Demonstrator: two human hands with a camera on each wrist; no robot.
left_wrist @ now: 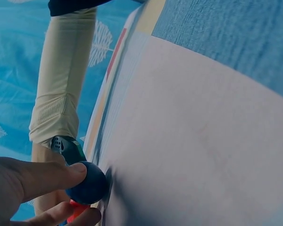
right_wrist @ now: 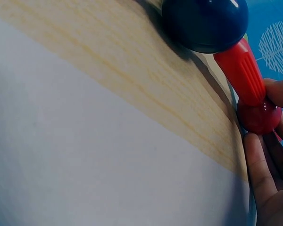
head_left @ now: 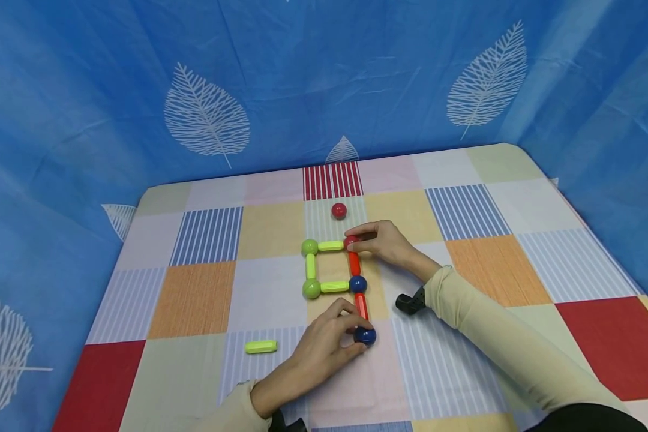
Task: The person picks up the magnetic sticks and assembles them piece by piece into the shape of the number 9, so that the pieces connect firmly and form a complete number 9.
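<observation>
Green and red rods join balls into a square on the cloth, with one red rod point(head_left: 361, 305) reaching from it toward the near side. At that rod's near end is a blue ball point(head_left: 365, 336), which my left hand point(head_left: 326, 339) pinches between thumb and fingers. My right hand point(head_left: 383, 243) grips the red ball point(right_wrist: 259, 117) at the square's far right corner. Another red rod point(right_wrist: 241, 73) links this ball to a second blue ball point(head_left: 358, 284). Two green balls, the far one point(head_left: 310, 247) and the near one point(head_left: 311, 288), form the left corners.
A loose red ball point(head_left: 339, 210) lies beyond the square. To the left of my left hand lies a loose green rod point(head_left: 261, 347). The patchwork cloth point(head_left: 194, 372) covers the table, and a blue leaf-patterned curtain point(head_left: 313, 78) surrounds its back and sides.
</observation>
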